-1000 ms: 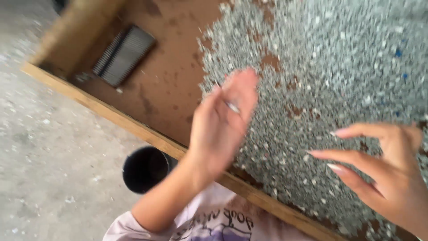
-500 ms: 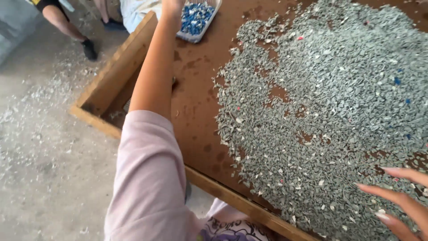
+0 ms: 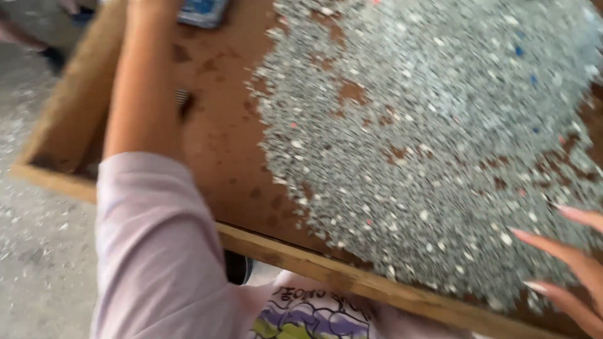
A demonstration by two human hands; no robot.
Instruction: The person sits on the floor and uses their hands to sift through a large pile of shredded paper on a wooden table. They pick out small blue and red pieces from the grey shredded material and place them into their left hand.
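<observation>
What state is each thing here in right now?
Left hand: stretched far out, mostly out of frame, grip unclear.
Right hand: open, fingers spread at the pile's edge.
Grey flakes: spread loosely in a wide pile.
Wooden tray: flat, partly bare.

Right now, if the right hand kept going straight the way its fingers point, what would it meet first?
The right hand points left and slightly up over the board. Its fingertips already sit at the edge of the heap of grey flakes, so it would likely meet those flakes first. Its height above them is unclear.
</observation>
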